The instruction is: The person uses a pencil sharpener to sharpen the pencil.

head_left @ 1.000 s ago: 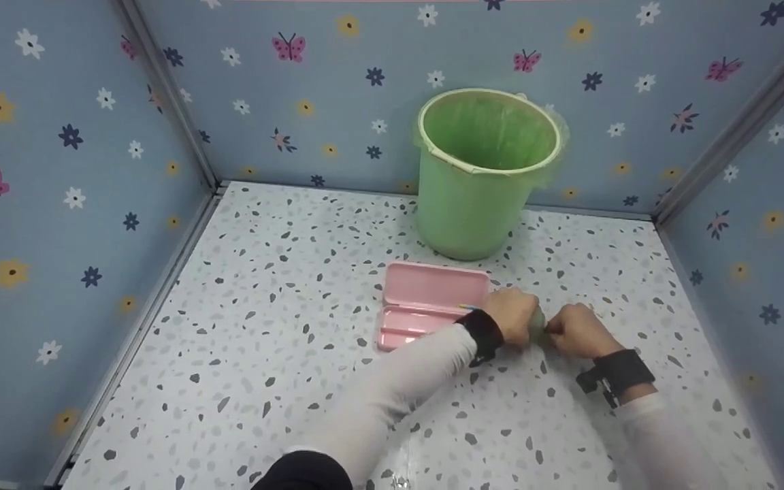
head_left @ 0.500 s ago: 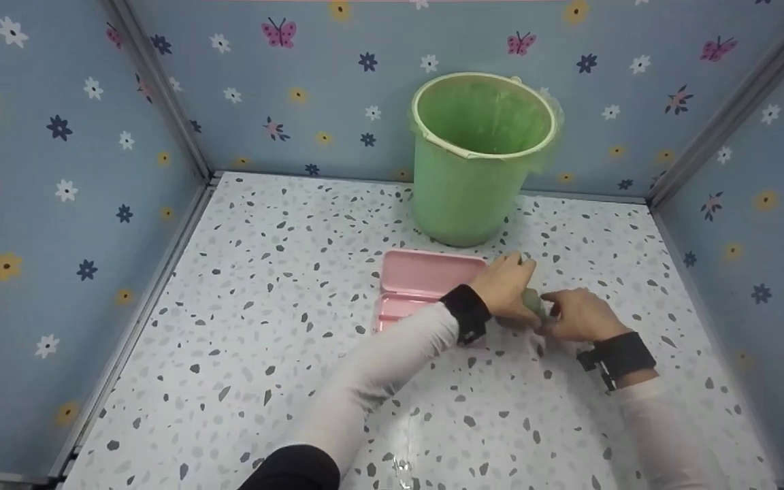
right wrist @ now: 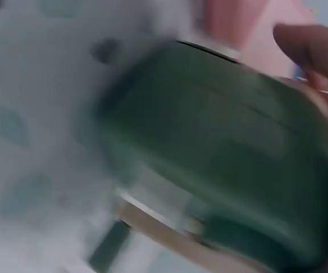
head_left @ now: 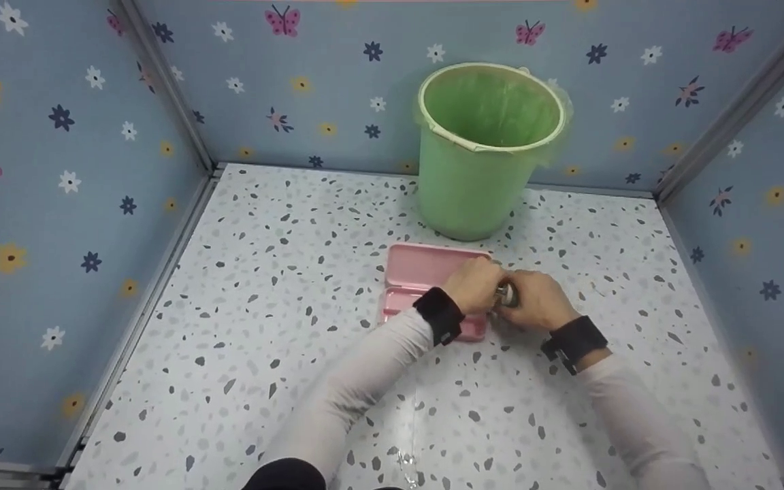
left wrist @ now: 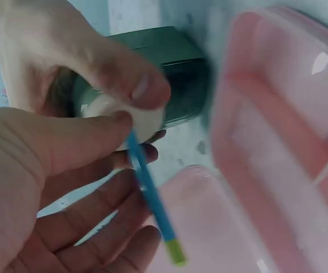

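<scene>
My left hand [head_left: 477, 282] pinches a blue pencil [left wrist: 150, 187] with a yellow-green end, between thumb and forefinger; the other fingers are loosely spread. The pencil's far end meets the cream front of a dark green crank pencil sharpener [right wrist: 221, 148], whose body shows large and blurred in the right wrist view. My right hand [head_left: 538, 299] grips the sharpener, its thumb over the cream front in the left wrist view. Its crank handle [right wrist: 178, 236] sticks out at one side. Both hands meet over the right end of an open pink pencil case [head_left: 426, 265].
A green bucket [head_left: 470, 194] with a thin liner stands behind the case, against the back wall. Flower-patterned panels [head_left: 337, 88] enclose the speckled white tabletop [head_left: 283, 272] at the back and both sides.
Both hands have moved left and closer together, toward the pencil case, with the sharpener between them. My right hand has taken a fuller grip on the sharpener. The head view has tilted slightly down.
</scene>
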The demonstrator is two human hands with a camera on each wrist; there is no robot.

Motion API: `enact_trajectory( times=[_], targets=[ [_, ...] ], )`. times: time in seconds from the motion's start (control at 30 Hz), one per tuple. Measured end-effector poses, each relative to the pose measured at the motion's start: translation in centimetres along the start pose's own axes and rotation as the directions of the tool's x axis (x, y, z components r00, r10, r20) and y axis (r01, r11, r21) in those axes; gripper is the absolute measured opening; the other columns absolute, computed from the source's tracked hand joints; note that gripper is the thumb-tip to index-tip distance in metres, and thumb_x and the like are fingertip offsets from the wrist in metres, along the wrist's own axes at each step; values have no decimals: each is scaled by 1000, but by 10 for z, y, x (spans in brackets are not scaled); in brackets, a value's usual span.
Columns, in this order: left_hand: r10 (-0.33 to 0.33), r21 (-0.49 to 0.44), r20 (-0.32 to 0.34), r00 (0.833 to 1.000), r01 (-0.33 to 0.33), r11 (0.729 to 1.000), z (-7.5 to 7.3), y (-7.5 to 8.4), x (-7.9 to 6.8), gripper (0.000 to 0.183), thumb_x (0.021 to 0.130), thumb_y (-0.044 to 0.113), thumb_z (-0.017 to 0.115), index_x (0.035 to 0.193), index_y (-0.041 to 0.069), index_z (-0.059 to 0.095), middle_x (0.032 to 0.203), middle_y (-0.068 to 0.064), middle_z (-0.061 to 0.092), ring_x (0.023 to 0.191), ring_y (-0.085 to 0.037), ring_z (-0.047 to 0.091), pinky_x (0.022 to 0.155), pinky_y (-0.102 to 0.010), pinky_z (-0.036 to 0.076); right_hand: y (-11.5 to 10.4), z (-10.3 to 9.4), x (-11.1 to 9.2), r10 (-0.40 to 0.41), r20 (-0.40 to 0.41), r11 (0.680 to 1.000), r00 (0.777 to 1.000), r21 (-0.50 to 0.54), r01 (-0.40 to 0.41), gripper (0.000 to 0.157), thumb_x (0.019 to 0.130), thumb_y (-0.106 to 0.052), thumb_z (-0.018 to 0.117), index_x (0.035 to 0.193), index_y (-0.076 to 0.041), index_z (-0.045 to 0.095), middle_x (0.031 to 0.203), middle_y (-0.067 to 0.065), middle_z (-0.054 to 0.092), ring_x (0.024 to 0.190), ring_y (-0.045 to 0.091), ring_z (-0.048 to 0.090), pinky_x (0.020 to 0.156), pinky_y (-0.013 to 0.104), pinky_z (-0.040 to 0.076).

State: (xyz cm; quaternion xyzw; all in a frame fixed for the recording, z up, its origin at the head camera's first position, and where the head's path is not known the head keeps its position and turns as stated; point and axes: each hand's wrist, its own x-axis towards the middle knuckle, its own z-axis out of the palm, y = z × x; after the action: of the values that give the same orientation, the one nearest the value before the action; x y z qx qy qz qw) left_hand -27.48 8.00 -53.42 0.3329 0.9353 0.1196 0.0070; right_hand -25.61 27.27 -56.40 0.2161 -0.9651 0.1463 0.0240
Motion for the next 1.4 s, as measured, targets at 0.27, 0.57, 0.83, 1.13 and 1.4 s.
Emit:
enact_trajectory(
  times=[0.27,0.57,0.83,1.13,1.4],
  targets=[
    [-40,2,-37,999,40,999,14,-2,-7,14,90,13,86,104,16,86,101,-4,84,90,-23,78,84,-37,67,-4,21,1,1,-151,1000,989,-28,-5,35,75,-41,95,85,-14,74,75,4,74,67,26,68,65,49,58],
    [12,-18,-47,999,-13,1000,21,-8,-13,10,92,7,78,97,13,84,98,-7,80,88,-25,73,80,-39,64,-8,22,7,-1,-181,999,983,-50,-8,35,74,-41,93,75,-16,68,68,2,70,60,23,62,59,46,55],
    [29,-54,17,999,-28,998,22,-17,-4,11,89,5,76,96,11,81,93,-6,78,80,-21,69,72,-37,62,-5,22,13,50,-172,998,984,-32,-57,30,74,-38,93,76,-17,70,68,0,70,60,21,62,60,44,55],
    [55,-239,130,990,-23,971,18,-34,-2,13,94,3,79,104,10,84,88,-2,75,76,-14,59,69,-28,52,-2,23,12,36,-169,999,985,-25,-41,23,75,-34,90,80,-17,74,71,1,74,62,22,66,60,44,54],
    [75,-285,22,997,-66,956,22,-40,0,7,99,13,81,104,12,85,99,-5,86,85,-18,77,81,-31,64,3,19,7,34,-177,999,984,-35,-41,26,72,-33,91,85,-15,77,74,3,75,63,25,66,60,45,53]
  ],
)
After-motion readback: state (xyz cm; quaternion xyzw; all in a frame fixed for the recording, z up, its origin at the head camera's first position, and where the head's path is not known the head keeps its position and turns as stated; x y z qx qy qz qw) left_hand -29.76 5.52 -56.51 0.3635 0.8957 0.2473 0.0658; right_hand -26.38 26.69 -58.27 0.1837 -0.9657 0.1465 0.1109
